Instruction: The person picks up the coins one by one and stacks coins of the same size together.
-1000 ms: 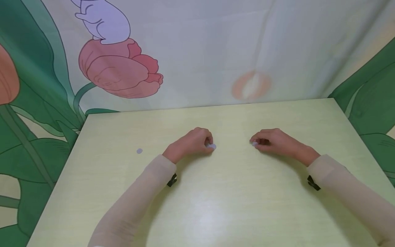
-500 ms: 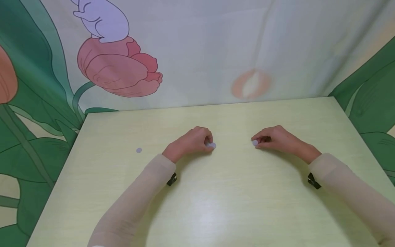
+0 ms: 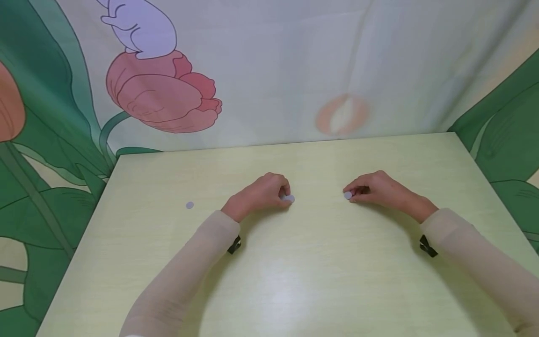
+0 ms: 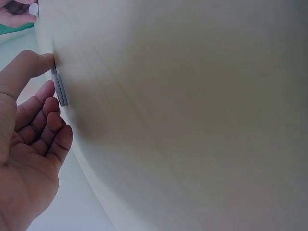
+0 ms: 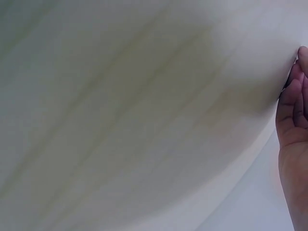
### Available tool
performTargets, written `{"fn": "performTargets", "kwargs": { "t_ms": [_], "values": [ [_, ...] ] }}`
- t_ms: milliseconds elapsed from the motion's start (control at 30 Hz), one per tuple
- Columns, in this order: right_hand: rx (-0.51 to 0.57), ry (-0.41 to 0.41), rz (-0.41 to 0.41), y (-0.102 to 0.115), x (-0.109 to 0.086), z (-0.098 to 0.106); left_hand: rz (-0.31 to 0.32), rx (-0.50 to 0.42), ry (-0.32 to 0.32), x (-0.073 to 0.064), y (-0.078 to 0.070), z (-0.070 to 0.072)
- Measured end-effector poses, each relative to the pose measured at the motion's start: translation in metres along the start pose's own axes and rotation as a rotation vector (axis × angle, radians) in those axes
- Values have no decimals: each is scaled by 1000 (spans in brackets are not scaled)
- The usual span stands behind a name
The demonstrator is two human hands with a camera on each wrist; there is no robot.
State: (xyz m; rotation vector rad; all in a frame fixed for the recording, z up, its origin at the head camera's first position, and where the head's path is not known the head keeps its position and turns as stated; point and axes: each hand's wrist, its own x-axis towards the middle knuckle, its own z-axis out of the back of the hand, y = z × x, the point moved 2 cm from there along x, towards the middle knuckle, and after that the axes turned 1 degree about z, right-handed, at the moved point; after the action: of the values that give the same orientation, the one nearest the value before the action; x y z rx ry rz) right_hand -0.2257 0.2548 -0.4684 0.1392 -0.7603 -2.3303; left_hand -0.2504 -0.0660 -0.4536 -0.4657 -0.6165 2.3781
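Observation:
My left hand is low on the tabletop, thumb and index finger curled about a few small silver-grey coins. In the left wrist view these coins show edge-on as a thin, staggered stack between thumb and fingertip. To the right, my right hand pinches a single coin between thumb and fingertips, its round face showing. That coin also appears at the top left corner of the left wrist view. In the right wrist view, the right hand hides its coin.
Another coin lies flat on the pale wooden table, left of the left hand. A printed curtain hangs along the table's far edge. Dark wrist straps show under both sleeves.
My right hand has risen slightly and tilted its coin, so more of the round face shows now. The left hand and the coin lying at left have stayed in place.

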Motion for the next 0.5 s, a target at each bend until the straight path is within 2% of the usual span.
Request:
{"fn": "performTargets", "kwargs": {
  "t_ms": [300, 500],
  "values": [
    [16, -18, 11, 0, 0, -1, 10, 3, 7, 0, 0, 0],
    [26, -52, 63, 0, 0, -2, 12, 4, 12, 1, 1, 0]
  ]
}}
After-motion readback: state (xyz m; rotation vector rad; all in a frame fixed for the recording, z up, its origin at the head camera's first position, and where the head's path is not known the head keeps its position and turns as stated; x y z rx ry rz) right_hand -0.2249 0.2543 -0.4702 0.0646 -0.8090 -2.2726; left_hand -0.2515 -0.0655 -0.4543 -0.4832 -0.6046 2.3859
